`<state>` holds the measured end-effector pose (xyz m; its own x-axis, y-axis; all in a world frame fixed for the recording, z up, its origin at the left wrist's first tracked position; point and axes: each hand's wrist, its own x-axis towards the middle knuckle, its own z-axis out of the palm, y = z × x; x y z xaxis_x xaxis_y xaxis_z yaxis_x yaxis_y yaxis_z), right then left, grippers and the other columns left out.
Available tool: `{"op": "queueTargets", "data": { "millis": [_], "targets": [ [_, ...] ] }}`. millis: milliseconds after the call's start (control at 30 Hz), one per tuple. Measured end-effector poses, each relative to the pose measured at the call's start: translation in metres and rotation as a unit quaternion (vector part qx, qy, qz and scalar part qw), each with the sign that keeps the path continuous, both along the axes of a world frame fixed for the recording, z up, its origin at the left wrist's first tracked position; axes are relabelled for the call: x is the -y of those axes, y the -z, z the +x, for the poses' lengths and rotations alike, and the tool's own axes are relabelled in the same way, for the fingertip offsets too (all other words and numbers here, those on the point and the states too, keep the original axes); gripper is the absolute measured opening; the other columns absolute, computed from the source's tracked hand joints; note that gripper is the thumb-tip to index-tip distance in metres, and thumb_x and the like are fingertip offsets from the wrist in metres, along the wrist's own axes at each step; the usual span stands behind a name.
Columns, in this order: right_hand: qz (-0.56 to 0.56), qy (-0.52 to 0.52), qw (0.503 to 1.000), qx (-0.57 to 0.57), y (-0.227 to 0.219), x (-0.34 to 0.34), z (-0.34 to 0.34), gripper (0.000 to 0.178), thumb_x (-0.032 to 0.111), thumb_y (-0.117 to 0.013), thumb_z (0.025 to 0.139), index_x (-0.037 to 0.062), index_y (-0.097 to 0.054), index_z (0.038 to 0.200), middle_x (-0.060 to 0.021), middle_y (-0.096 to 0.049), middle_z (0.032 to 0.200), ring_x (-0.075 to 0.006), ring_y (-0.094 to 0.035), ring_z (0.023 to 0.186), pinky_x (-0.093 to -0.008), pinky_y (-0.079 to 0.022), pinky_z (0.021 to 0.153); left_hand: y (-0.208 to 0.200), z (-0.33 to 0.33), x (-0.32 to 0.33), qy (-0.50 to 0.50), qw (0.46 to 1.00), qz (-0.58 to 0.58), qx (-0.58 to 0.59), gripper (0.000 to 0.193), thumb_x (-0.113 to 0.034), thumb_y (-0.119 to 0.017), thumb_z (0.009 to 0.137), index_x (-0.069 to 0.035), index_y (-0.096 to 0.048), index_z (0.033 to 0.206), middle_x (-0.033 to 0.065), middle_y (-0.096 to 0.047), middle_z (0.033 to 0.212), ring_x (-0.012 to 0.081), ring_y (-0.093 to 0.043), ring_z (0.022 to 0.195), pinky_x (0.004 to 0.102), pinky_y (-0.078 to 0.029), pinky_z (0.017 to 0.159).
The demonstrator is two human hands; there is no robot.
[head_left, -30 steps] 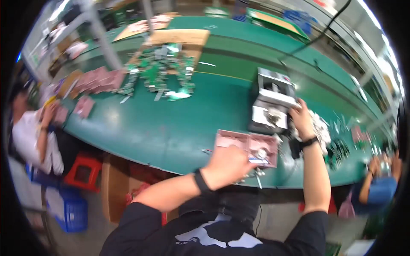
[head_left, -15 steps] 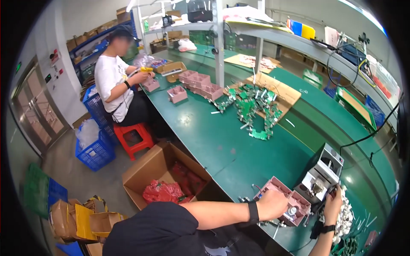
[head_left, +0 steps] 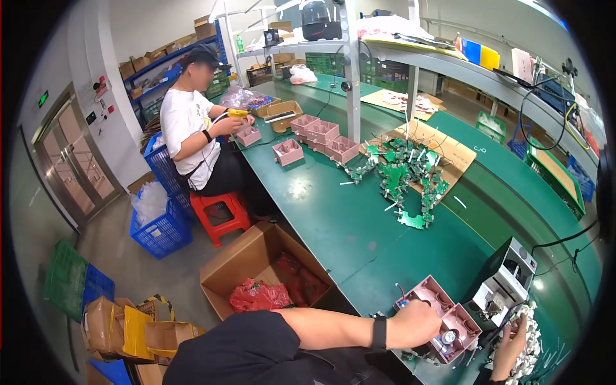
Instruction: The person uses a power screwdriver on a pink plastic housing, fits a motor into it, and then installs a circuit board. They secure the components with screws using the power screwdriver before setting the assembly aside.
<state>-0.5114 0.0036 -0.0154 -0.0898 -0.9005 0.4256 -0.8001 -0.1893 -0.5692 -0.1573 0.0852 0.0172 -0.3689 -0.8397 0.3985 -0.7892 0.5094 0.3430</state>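
Observation:
My left hand (head_left: 418,324) is over a pink plastic housing (head_left: 463,314) with open compartments. Its fingers are curled down into the housing, and whatever they pinch is hidden under the hand. A round silver part (head_left: 449,336) sits in the nearer compartment. My right hand (head_left: 509,346) is at a heap of small white pieces (head_left: 530,337), thumb and fingers apart, with nothing visible in its grasp. Between the housing and that heap stands a small grey and black machine (head_left: 504,282) with a recessed front.
Green circuit boards (head_left: 410,173) lie tangled on the bench, partly on cardboard. More pink housings (head_left: 321,131) stand farther back, beside a co-worker (head_left: 192,122) holding a yellow tool (head_left: 237,113). An open carton (head_left: 218,282) with red bags is left of the bench edge. A shelf (head_left: 385,50) runs above.
My right hand has moved from the machine's side down to the white pieces. My left hand stays at the pink housing. The whole view has shifted slightly.

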Motion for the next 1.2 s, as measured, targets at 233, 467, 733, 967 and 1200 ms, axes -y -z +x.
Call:
{"op": "queueTargets", "data": {
  "millis": [233, 467, 733, 967, 1200],
  "targets": [
    [-0.086, 0.122, 0.984, 0.096, -0.012, -0.098, 0.034, 0.027, 0.008, -0.064, 0.103, -0.0031, -0.061, 0.128, -0.0059, -0.061, 0.088, -0.0142, -0.052, 0.073, -0.0307, -0.044, 0.064, -0.049, 0.086, -0.002, -0.054, 0.996, -0.061, 0.037, 0.017, -0.017, -0.069, 0.079, -0.009, -0.068, 0.064, 0.0097, -0.069, 0.067, 0.0271, -0.07, 0.061, 0.0438, -0.056, 0.055],
    [0.091, 0.286, 0.954, 0.018, 0.004, -0.185, 0.052, 0.024, 0.021, -0.07, 0.101, 0.0022, -0.069, 0.116, -0.0162, -0.075, 0.087, -0.0317, -0.073, 0.077, -0.0451, -0.056, 0.071, -0.067, 0.116, 0.07, -0.092, 0.993, -0.05, 0.061, 0.03, -0.024, -0.07, 0.088, -0.008, -0.069, 0.062, 0.0122, -0.067, 0.063, 0.0318, -0.069, 0.06, 0.0451, -0.055, 0.055],
    [-0.025, 0.215, 0.976, -0.028, 0.065, -0.175, 0.049, 0.024, 0.005, -0.068, 0.093, 0.0061, -0.052, 0.075, -0.0046, -0.047, 0.061, -0.024, -0.045, 0.048, -0.0394, -0.033, 0.047, -0.105, 0.097, 0.194, -0.165, 0.978, -0.082, 0.102, 0.031, -0.03, -0.071, 0.088, -0.008, -0.075, 0.067, 0.0146, -0.069, 0.066, 0.0354, -0.069, 0.062, 0.0484, -0.055, 0.059],
    [-0.059, 0.177, 0.98, -0.072, 0.083, -0.187, 0.047, 0.032, 0.004, -0.068, 0.084, 0.0115, -0.044, 0.064, -0.0047, -0.041, 0.056, -0.0286, -0.044, 0.047, -0.0426, -0.032, 0.045, -0.094, 0.038, 0.315, -0.145, 0.97, -0.072, 0.183, 0.029, -0.033, -0.07, 0.091, -0.01, -0.079, 0.076, 0.0139, -0.071, 0.069, 0.035, -0.072, 0.067, 0.0467, -0.057, 0.063],
    [-0.048, 0.144, 0.987, -0.049, 0.057, -0.185, 0.03, 0.024, 0.007, -0.073, 0.079, 0.012, -0.054, 0.064, -0.0053, -0.049, 0.057, -0.0267, -0.05, 0.048, -0.0379, -0.04, 0.047, -0.035, -0.071, 0.416, -0.129, 0.968, -0.038, 0.214, 0.028, -0.033, -0.069, 0.091, -0.009, -0.078, 0.079, 0.0161, -0.076, 0.081, 0.0355, -0.075, 0.08, 0.0497, -0.06, 0.072]
  ]
}}
